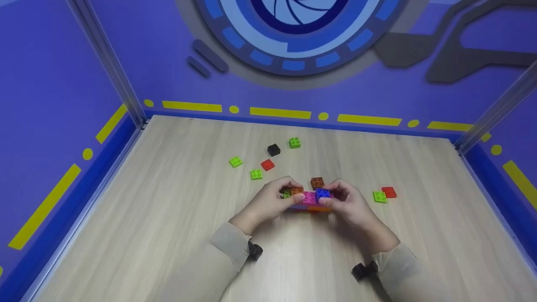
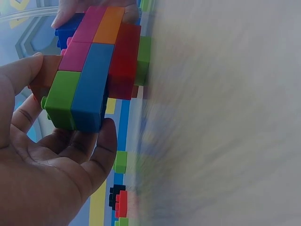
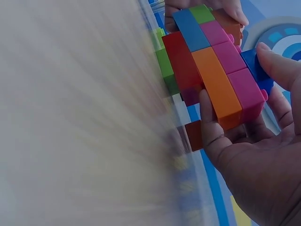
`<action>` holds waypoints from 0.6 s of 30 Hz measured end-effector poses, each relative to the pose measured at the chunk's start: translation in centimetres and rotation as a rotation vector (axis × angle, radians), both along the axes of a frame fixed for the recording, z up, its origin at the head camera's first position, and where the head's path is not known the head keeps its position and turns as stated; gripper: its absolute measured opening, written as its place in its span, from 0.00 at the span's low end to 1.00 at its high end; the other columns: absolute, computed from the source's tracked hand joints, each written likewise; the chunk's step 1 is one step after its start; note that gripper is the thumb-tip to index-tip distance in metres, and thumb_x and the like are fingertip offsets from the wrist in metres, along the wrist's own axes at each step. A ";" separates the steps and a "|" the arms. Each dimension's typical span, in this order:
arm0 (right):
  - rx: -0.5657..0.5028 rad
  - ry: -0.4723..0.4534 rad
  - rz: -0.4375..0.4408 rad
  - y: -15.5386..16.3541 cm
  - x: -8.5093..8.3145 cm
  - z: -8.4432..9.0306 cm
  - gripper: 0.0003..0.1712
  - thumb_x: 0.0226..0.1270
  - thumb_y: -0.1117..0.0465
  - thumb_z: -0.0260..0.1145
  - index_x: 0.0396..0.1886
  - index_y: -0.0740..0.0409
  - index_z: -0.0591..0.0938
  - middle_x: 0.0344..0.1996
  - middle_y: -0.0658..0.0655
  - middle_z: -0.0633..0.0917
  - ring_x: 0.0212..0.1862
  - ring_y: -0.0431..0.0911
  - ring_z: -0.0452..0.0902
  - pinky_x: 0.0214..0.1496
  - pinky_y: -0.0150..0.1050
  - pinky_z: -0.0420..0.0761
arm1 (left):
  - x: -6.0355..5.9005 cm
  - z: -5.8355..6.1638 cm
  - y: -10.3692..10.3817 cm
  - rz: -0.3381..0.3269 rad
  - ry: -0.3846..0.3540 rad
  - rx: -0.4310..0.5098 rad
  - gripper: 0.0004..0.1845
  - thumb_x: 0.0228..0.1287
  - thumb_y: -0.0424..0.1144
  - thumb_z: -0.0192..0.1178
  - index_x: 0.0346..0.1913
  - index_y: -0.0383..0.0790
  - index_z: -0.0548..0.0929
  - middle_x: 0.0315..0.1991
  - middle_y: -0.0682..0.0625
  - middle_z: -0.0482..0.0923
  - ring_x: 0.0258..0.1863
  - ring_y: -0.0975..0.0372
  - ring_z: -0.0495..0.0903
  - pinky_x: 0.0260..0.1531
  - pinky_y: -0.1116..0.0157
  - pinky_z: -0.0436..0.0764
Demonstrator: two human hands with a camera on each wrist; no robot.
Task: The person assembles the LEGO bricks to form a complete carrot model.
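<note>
A block of joined bricks (image 1: 309, 200) is held just above the wooden table (image 1: 159, 218), a hand at each end. Its top shows orange, pink and blue studs; in the left wrist view the brick block (image 2: 91, 70) shows green, blue, pink, orange and red sides. My left hand (image 1: 280, 197) grips the left end, thumb (image 2: 106, 141) under the blue brick. My right hand (image 1: 339, 197) grips the right end, where the brick block (image 3: 211, 66) lies between thumb (image 3: 209, 122) and forefinger (image 3: 277, 63).
Loose bricks lie beyond the hands: a brown one (image 1: 317, 182), three green ones (image 1: 235, 161) (image 1: 256, 174) (image 1: 294, 142), red (image 1: 267, 164) and black (image 1: 273, 149). To the right lie a green brick (image 1: 379, 196) and a red plate (image 1: 389, 192). Purple walls enclose the table on three sides.
</note>
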State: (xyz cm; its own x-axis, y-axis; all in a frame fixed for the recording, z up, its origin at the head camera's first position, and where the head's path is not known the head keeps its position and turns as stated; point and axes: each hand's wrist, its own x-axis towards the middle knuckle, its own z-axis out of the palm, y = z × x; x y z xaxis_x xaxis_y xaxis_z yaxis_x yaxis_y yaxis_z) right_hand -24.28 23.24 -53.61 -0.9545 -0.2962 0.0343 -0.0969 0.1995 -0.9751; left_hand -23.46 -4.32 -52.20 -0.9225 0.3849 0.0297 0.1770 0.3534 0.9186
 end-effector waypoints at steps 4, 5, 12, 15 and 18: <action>0.007 0.004 0.010 0.2 -0.2 0.0 0.19 0.77 0.68 0.76 0.60 0.70 0.82 0.54 0.57 0.83 0.58 0.49 0.79 0.58 0.30 0.85 | 0.0 0.1 0.1 0.006 -0.014 0.005 0.19 0.82 0.53 0.70 0.66 0.51 0.87 0.70 0.51 0.86 0.74 0.51 0.81 0.81 0.44 0.76; 0.008 0.005 0.011 0.2 -0.2 0.0 0.18 0.77 0.68 0.76 0.60 0.70 0.82 0.54 0.57 0.83 0.58 0.49 0.79 0.58 0.30 0.85 | 0.0 0.1 0.1 0.005 -0.017 0.005 0.18 0.82 0.53 0.69 0.66 0.51 0.87 0.70 0.51 0.86 0.74 0.51 0.81 0.81 0.43 0.76; 0.014 0.019 0.022 0.1 -0.1 0.2 0.18 0.77 0.68 0.76 0.59 0.69 0.82 0.56 0.56 0.87 0.59 0.49 0.83 0.59 0.31 0.89 | -0.5 1.0 -0.6 -0.035 -0.040 -0.044 0.22 0.82 0.56 0.69 0.69 0.50 0.86 0.73 0.49 0.85 0.79 0.49 0.78 0.82 0.40 0.73; 0.011 0.010 0.017 0.1 0.0 0.2 0.18 0.77 0.67 0.76 0.60 0.68 0.82 0.57 0.54 0.87 0.60 0.48 0.84 0.61 0.31 0.88 | -1.4 1.2 -1.3 -0.062 -0.052 -0.036 0.25 0.84 0.56 0.66 0.72 0.46 0.85 0.71 0.48 0.85 0.75 0.49 0.81 0.78 0.41 0.79; 0.012 0.002 0.020 0.2 -0.1 0.0 0.18 0.77 0.66 0.77 0.60 0.66 0.83 0.57 0.55 0.87 0.61 0.49 0.83 0.63 0.32 0.87 | -2.8 1.2 -2.3 -0.008 -0.085 0.002 0.26 0.86 0.55 0.64 0.74 0.44 0.83 0.68 0.46 0.86 0.66 0.48 0.86 0.66 0.46 0.88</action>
State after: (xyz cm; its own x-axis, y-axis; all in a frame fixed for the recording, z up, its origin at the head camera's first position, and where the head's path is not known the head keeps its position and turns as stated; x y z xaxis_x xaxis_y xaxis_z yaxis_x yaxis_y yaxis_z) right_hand -24.36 23.40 -53.58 -0.9484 -0.3154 0.0322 -0.1026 0.2091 -0.9725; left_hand -26.27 -6.58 -51.03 -0.9186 0.3924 -0.0478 0.1013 0.3505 0.9311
